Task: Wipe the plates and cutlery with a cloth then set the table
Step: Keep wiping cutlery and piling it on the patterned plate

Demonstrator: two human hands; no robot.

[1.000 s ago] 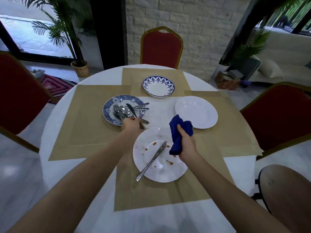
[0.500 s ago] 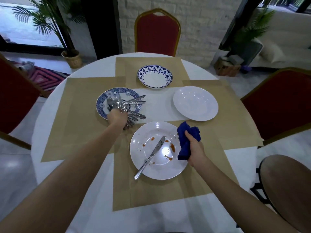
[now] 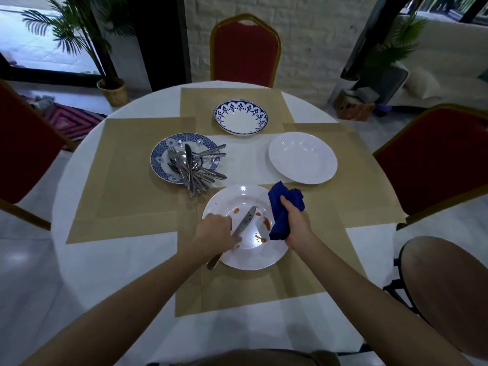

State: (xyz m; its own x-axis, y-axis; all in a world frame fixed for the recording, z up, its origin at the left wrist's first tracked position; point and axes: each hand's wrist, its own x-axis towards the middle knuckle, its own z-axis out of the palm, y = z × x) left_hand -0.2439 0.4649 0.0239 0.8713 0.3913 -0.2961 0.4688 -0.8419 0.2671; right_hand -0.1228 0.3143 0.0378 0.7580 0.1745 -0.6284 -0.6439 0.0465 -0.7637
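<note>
A white plate [image 3: 239,257] smeared with red sauce lies on the near placemat. A table knife [image 3: 245,220] rests across it, and my left hand [image 3: 215,235] is closed around its middle. My right hand [image 3: 297,224] grips a bunched blue cloth [image 3: 282,207] over the plate's right rim. Farther left, a blue patterned plate [image 3: 159,161] carries a heap of cutlery [image 3: 194,167]. A clean white plate [image 3: 302,157] sits at the right, and a blue-rimmed bowl [image 3: 240,117] at the far side.
The round white table [image 3: 118,273] carries several tan placemats [image 3: 126,180]. Red chairs stand at the far side [image 3: 245,48], left [image 3: 23,143] and right [image 3: 435,159]. A dark round stool [image 3: 449,281] is close at the right. A potted palm [image 3: 111,88] stands on the floor beyond.
My left hand left the cutlery heap on the blue plate and came back onto the knife on the stained plate. My right hand stayed by the rim with the cloth.
</note>
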